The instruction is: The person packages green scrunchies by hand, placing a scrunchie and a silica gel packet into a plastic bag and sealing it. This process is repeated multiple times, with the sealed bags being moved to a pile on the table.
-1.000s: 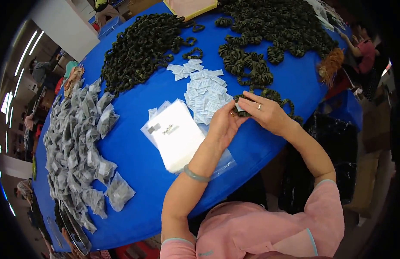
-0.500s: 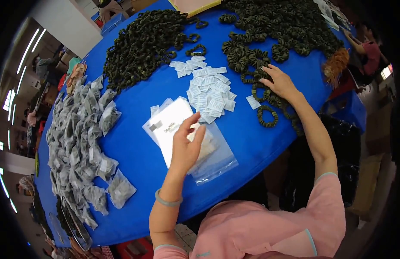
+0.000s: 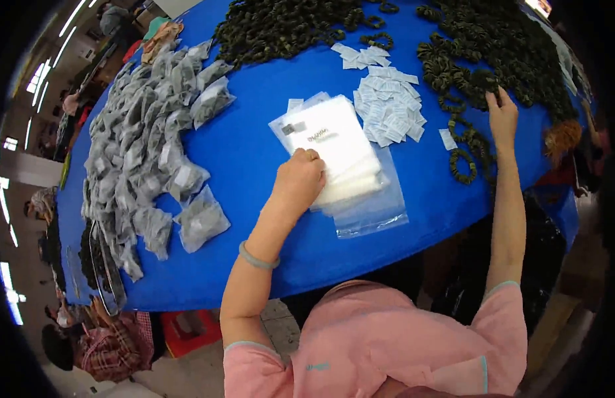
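A stack of clear plastic bags (image 3: 347,149) with dark print lies on the table in front of me. My left hand (image 3: 301,178) is closed at the stack's left edge, its curled fingers on the top bag. To the right, my right hand (image 3: 503,116) reaches the near side of a large heap of dark green scrunchies (image 3: 499,40). Its thumb and fingers close on a scrunchie (image 3: 483,79), partly hidden among the others. A loose chain of scrunchies (image 3: 463,166) trails toward me beside that forearm. Small white printed packets (image 3: 390,109) are piled between my hands.
Filled bags (image 3: 141,146) cover the left of the blue table (image 3: 254,152). Another dark green heap (image 3: 287,26) is at the back. A single packet (image 3: 448,139) lies near the scrunchie chain. A red stool (image 3: 191,331) and a person in a checked garment (image 3: 115,348) are at lower left.
My left hand has gone from raised with fingers apart to closed on the bag stack. The right hand has moved farther into the scrunchies and closed on one. The view has shifted.
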Motion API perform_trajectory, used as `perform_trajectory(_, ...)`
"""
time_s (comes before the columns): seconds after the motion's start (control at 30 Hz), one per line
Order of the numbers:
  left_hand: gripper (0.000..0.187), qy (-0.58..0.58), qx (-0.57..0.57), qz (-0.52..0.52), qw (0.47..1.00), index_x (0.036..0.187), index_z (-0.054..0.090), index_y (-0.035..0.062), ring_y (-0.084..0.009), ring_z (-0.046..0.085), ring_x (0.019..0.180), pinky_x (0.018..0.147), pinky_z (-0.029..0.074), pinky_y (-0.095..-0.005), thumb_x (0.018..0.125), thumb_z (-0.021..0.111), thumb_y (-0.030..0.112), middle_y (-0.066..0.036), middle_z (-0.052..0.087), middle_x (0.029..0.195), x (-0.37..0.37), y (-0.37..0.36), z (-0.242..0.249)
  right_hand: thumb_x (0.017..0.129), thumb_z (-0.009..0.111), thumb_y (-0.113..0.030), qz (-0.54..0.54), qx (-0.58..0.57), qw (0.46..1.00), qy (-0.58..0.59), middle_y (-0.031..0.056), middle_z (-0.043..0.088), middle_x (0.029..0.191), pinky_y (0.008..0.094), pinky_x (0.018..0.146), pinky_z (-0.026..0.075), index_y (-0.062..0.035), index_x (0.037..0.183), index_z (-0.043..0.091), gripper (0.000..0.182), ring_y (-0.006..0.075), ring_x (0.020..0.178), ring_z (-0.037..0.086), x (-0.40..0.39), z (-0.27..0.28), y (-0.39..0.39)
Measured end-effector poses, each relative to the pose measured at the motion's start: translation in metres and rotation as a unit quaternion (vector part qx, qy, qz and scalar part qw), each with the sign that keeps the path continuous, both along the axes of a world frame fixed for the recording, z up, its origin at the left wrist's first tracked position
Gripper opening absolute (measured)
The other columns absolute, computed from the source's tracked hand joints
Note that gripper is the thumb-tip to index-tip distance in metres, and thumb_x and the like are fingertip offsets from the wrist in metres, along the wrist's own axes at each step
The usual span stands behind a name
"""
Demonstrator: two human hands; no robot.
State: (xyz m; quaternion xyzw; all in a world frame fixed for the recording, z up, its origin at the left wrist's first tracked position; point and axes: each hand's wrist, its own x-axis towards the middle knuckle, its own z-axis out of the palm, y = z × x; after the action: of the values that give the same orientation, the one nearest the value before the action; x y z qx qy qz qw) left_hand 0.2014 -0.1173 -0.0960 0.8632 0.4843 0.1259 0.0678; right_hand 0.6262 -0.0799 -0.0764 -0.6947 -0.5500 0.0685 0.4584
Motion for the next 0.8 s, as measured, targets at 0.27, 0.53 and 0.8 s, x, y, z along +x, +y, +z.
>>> perform_trajectory(0.27,0.007,0.009,0.024,0.063,0.998,0.081,0.071,0.0005,-0.0247,0.063,0.079,0.063,0.054,-0.0347,0.079,0.065,0.004,-0.014,0.069,0.095,0.01,0.012,-0.012,0.078,0.06,0.009,0.29,0.152,0.945,-0.003,0.0147,0.066,0.124,0.0288,0.092,0.053,-0.0009,0.128,0.061,0.051,0.0246,0.111,0.064,-0.177,-0.008,-0.045)
perform_trajectory(0.53,0.003,-0.311,-0.096,0.174,0.929,0.078,0.068,0.0034,-0.0233,0.06,0.075,0.061,0.051,-0.0341,0.075,0.067,0.003,-0.01,0.068,0.09,-0.004,0.008,-0.006,0.079,0.064,0.006,0.447,0.172,0.831,-0.283,0.0094,0.067,0.121,0.0335,0.092,0.054,-0.0048,0.116,0.064,0.038,0.0294,0.122,0.06,-0.222,-0.046,-0.057)
perform_trajectory(0.8,0.005,-0.247,0.135,0.068,0.957,0.078,0.064,0.0047,-0.023,0.06,0.083,0.067,0.051,-0.0318,0.075,0.068,0.004,-0.007,0.068,0.094,-0.004,0.0,-0.007,0.083,0.064,-0.001,0.359,0.166,0.881,-0.258,0.0069,0.068,0.117,0.0325,0.084,0.056,-0.0058,0.113,0.064,0.031,0.0276,0.12,0.062,-0.238,-0.041,-0.042)
